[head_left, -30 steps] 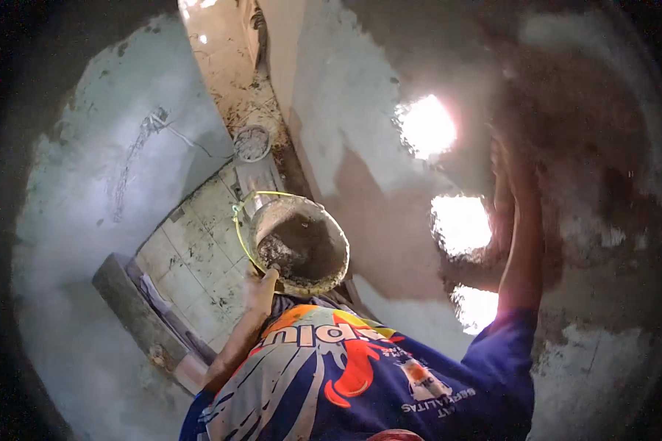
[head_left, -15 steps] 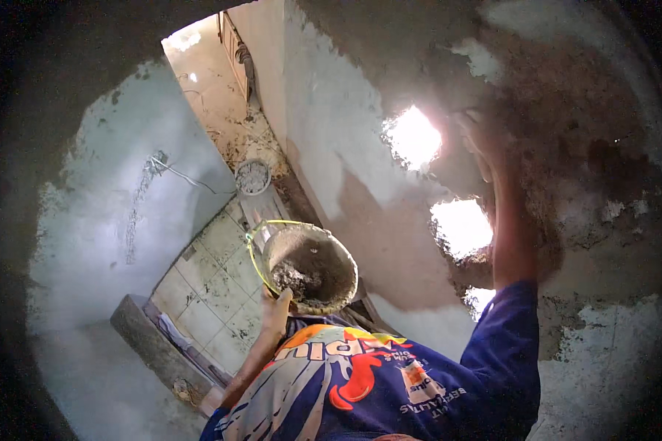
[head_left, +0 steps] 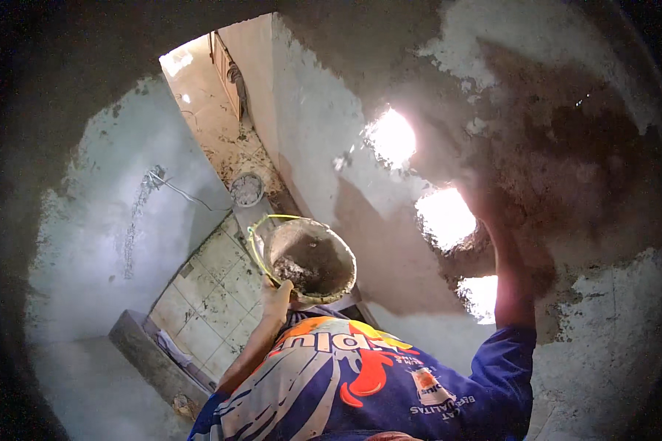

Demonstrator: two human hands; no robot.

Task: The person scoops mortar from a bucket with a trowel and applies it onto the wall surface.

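Observation:
My left hand [head_left: 276, 300] grips the near rim of a bucket [head_left: 336, 257], which is tipped so that its inside shows. Wet grey mortar [head_left: 293, 269] lies at the bottom and clings to the inner wall. The bucket's thin yellow-green handle [head_left: 255, 246] hangs over its left side. Reaching up along the wall on the right, my right hand [head_left: 472, 192] is close to the bright middle opening [head_left: 446, 218]. Glare and blur hide its fingers, and I cannot make out whether it holds anything. Dark damp plaster [head_left: 588, 165] covers the wall beside it.
Two more bright openings [head_left: 391, 140] [head_left: 479, 298] pierce the same wall. A second bucket [head_left: 247, 189] of grey material stands lower down on a plank. Tiled floor [head_left: 217, 283] lies below, beside a low ledge [head_left: 151, 353]. A loose cable [head_left: 187, 195] sticks out of the left wall.
My right hand has moved down the wall, from beside the top opening to near the middle one. Small blurred specks now show left of the top opening. The left hand keeps its hold on the bucket.

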